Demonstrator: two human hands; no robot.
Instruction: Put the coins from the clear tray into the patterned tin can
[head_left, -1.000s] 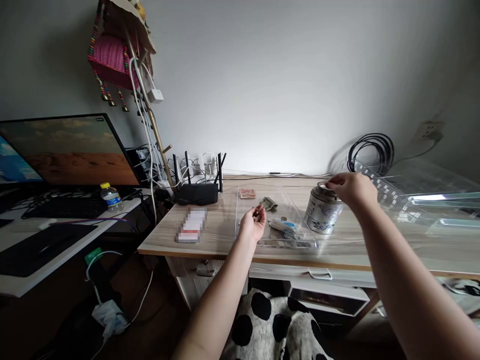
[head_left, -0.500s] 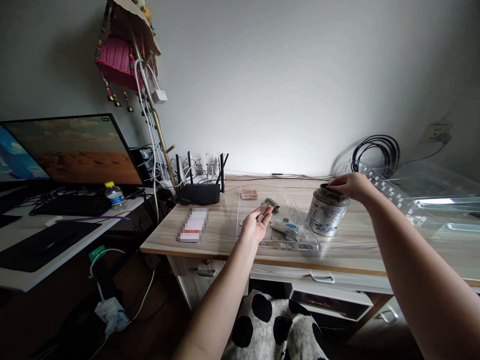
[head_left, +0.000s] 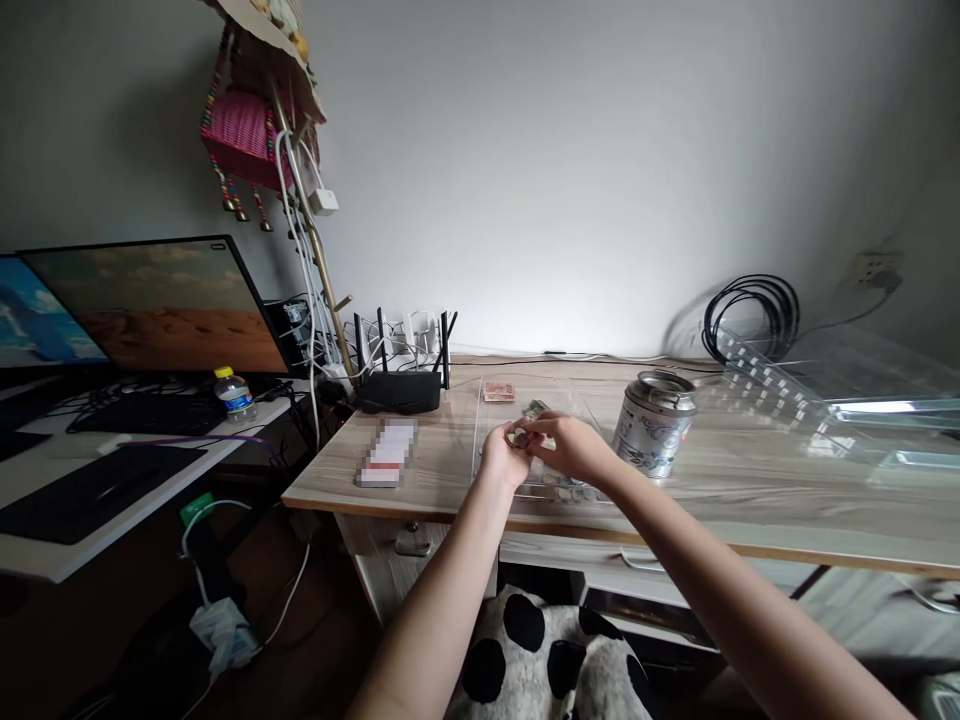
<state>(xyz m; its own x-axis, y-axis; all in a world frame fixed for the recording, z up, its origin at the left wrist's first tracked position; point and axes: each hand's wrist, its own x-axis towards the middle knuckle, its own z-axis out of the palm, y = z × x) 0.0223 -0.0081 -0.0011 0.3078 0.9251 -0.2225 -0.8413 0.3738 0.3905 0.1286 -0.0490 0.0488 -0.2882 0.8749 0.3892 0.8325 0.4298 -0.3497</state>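
Note:
My left hand (head_left: pixel 507 456) is turned palm up and cupped around a few coins (head_left: pixel 516 437), above the left part of a clear plastic tray (head_left: pixel 475 440). Over that palm, my right hand (head_left: pixel 564 444) is pinched with its fingertips at the coins; what sits between them is too small to make out. A folded green banknote (head_left: pixel 535 408) lies in the tray behind my hands, and a stack of reddish notes (head_left: pixel 499 392) rests at its back left. More coins (head_left: pixel 574 493) show along the tray's front. Right of the tray stands a silver tin can (head_left: pixel 654 425), its top uncovered by my hand.
A blurred white phone-like item (head_left: pixel 387 453) lies left of the tray, with a black router (head_left: pixel 401 390) behind it. Clear plastic panels (head_left: pixel 892 400) and a coiled black cable (head_left: pixel 752 315) occupy the desk's right. A bottle (head_left: pixel 235 397) stands on the side desk.
My right hand has left the top of the tin can and moved left to the palm of my left hand. My left hand stays nearly in place, still holding coins.

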